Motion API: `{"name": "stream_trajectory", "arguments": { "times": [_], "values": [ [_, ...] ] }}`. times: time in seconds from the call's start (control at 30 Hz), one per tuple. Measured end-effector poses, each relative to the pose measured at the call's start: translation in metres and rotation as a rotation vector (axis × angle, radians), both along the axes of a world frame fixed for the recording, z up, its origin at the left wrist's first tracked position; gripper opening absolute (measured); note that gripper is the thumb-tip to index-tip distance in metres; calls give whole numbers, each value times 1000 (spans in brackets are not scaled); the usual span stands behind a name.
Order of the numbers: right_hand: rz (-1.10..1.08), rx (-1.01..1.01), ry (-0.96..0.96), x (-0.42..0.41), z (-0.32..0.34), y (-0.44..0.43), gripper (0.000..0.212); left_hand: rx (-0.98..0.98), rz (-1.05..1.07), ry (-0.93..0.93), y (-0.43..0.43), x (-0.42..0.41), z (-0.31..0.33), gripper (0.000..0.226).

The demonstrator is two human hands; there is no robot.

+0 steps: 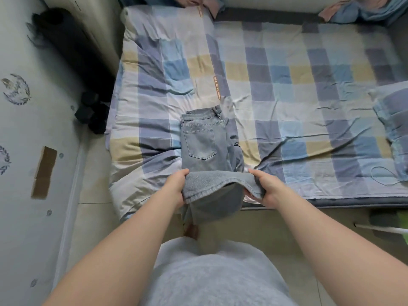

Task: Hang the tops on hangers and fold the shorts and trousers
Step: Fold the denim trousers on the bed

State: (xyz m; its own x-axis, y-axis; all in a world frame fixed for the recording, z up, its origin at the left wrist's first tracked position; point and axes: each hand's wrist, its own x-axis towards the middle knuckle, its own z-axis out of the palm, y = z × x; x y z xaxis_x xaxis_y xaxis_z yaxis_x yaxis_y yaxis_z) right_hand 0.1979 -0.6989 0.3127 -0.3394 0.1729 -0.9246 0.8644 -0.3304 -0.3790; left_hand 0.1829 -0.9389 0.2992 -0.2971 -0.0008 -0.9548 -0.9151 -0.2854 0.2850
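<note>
head view: i see the jeans (203, 138) in the middle of the frame, on the near edge of the checked quilt (287, 85). they lie back side up, with one rear pocket showing. the waistband points to the top of the frame and the legs run down toward me, so the long axis goes top to bottom with a slight lean. the seat rests flat on the quilt, which i judge gives the fold a firm base.

below the pocket the legs spill over the bed edge and hang toward the floor (92, 195). a stitched end of them is lifted as a band across the centre of the frame. my left hand (176, 187) pinches the left end of that band, thumb on top and fingers curled under. my right hand (266, 187) grasps the right end the same way. the band is stretched level between the two hands, probably so the cloth stays smooth and square with the seat. my guess is that this end goes up over the pocket toward the waistband, and the fold is not yet laid.

a pillow (393, 120) in the same check sits at the right edge of the frame. pink and blue clothes (357, 9) lie bunched along the top edge, well away from the jeans. a dark roll (66, 40) stands in the upper left.
</note>
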Motion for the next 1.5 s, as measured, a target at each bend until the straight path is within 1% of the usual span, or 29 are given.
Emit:
{"name": "stream_trajectory", "arguments": {
  "times": [0.2,0.33,0.43,0.53,0.6,0.67,0.7,0.8,0.87,0.93,1.07,1.17,1.27,1.33,1.4,1.5],
  "values": [
    [-4,-12,-74,-110,-46,-5,18,6,16,-71,-3,-102,-42,24],
    [3,-49,-100,-178,-92,-5,15,-111,-2,-61,-4,-167,-85,14],
    [18,-75,-103,-228,-133,-3,22,-130,-13,-47,-2,-217,-122,14],
    [27,-80,-85,-273,-174,-2,26,-165,23,-42,2,-263,-157,9],
    [3,-101,-54,-298,-201,-2,24,-165,60,-43,5,-285,-182,11],
    [-14,-148,-17,-312,-229,-2,22,-129,70,0,9,-295,-206,23],
    [-14,-181,8,-315,-241,-1,26,-112,73,42,12,-298,-217,31],
    [-57,-324,65,-310,-269,0,63,-31,100,119,20,-296,-242,53],
    [-63,-393,68,-302,-279,-2,72,1,97,123,24,-288,-251,60],
    [-65,-430,59,-293,-283,-5,73,16,71,120,28,-276,-255,60],
    [-116,-425,36,-266,-285,-8,68,8,52,87,33,-241,-257,56],
    [-136,-402,11,-235,-287,-6,65,10,21,41,39,-200,-262,55],
    [-135,-413,-28,-195,-291,-4,58,18,-12,8,44,-150,-264,47],
    [-129,-417,-71,-164,-296,-1,55,-1,-75,-1,45,-117,-265,40],
    [-124,-399,-130,-128,-301,2,53,-43,-181,-16,44,-84,-265,36],
    [-127,-350,-219,-72,-310,8,49,-81,-287,-97,39,-37,-269,34]
  ]
}}
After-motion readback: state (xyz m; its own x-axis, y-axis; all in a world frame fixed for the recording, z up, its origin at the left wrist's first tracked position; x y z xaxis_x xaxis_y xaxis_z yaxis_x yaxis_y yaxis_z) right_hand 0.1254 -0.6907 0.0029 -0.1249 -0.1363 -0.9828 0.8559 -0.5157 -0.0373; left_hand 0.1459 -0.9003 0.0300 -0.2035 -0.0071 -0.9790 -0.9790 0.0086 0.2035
